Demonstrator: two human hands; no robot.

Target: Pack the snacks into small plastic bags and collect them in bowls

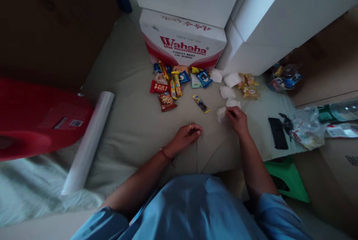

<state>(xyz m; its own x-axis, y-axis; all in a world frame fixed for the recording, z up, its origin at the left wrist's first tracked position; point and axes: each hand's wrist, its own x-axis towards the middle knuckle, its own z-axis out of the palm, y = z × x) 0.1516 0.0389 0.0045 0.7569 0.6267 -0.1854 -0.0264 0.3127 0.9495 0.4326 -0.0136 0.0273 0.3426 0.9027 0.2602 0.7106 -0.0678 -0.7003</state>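
A small, pale white packet (221, 114), soft-edged and slightly blurred, lies on the greenish cloth (134, 131), just below other white packets (227, 92). The right hand (237, 120) touches its right edge with fingertips bunched; whether they pinch it I cannot tell. The left hand (187, 136) is loosely curled, thumb and fingers slightly apart.

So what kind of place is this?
Maybe a storage corner in a home or shop; I can't tell which. Look at the Wahaha purified water carton, the pale roll and the wrapped snacks, all on one cloth-covered surface.
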